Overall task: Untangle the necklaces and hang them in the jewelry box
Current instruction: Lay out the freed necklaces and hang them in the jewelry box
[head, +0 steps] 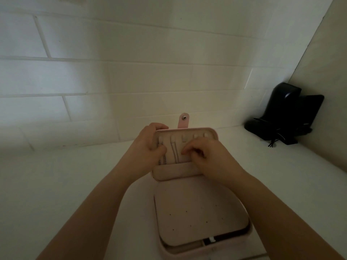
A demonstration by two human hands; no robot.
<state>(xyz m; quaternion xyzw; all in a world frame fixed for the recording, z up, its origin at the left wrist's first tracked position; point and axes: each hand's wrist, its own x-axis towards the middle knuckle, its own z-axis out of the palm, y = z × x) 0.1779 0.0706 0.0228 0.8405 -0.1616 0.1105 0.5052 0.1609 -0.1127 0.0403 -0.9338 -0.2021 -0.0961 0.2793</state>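
A pale pink jewelry box (197, 218) lies open on the white counter, its lid (212, 133) standing upright toward the wall. A row of small hooks runs along the lid's top. Two thin necklace chains (174, 151) hang down from the left hooks into the lid's pocket (174, 171). My left hand (150, 142) grips the lid's left edge, thumb on the inner face. My right hand (202, 152) rests against the lid's inner face with fingers curled, fingertips at the middle below a hook. Whether those fingertips pinch a chain is too dim to tell.
A dark stand holding a black device (289, 113) with a cord sits in the right corner by the side wall. White tiled wall (112, 76) rises right behind the box. The white counter (56, 184) stretches left and right.
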